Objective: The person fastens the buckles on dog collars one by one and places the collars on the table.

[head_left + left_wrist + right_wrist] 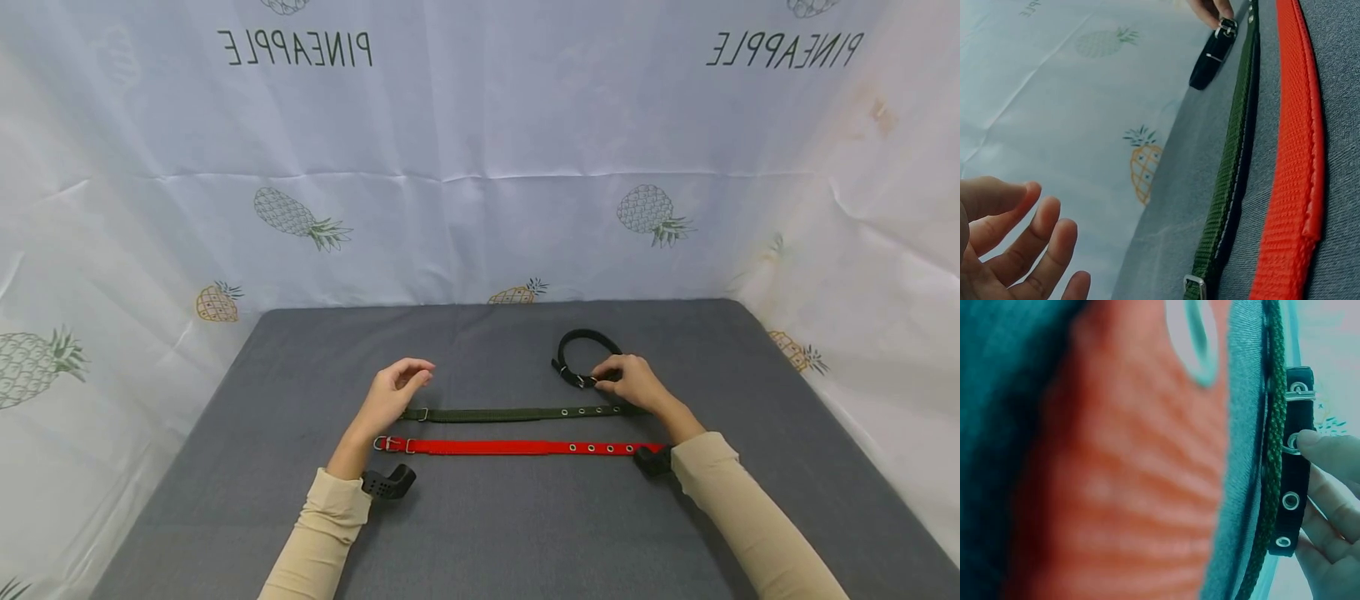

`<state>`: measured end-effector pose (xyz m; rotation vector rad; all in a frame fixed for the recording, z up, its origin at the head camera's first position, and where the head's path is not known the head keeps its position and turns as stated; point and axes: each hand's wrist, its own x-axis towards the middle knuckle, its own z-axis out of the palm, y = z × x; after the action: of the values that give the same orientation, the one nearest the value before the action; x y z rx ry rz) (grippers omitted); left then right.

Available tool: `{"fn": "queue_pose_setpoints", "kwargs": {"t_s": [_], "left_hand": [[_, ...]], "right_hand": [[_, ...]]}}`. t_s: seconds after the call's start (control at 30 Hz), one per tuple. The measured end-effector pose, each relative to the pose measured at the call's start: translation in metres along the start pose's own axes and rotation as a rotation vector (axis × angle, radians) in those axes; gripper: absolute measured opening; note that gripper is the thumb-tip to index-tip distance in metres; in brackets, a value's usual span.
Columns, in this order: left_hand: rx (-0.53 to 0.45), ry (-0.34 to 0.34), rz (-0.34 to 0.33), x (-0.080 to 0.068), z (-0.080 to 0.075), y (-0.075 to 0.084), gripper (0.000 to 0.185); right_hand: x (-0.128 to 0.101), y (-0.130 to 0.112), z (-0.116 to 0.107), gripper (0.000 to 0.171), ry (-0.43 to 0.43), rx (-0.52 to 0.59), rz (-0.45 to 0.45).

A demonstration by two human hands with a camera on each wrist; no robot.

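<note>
the right hand (pixel 633 379) pinched the buckled black webbing collar (pixel 581 354) at the mat's far side, the left hand (pixel 393 392) hovered loose and empty, so dragging could have skewed the green strap (pixel 517 413) beside it.

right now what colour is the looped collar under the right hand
Black collar, touched by the right hand; clearest in the head view.

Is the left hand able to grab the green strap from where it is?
Probably yes. The left hand hovers open just above the buckle end of the green strap, with nothing between them. The red strap lies nearer the person, out of the way.
</note>
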<state>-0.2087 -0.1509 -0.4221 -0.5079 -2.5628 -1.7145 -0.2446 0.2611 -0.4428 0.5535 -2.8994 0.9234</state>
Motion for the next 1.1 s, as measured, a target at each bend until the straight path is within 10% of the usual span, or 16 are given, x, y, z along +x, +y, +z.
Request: {"fn": "queue_pose_setpoints", "kwargs": {"t_s": [1.1], "left_hand": [[0.136, -0.008, -0.075, -0.012, -0.034, -0.012, 0.033]], "right_hand": [[-0.051, 0.016, -0.026, 0.025, 0.050, 0.015, 0.094]]}}
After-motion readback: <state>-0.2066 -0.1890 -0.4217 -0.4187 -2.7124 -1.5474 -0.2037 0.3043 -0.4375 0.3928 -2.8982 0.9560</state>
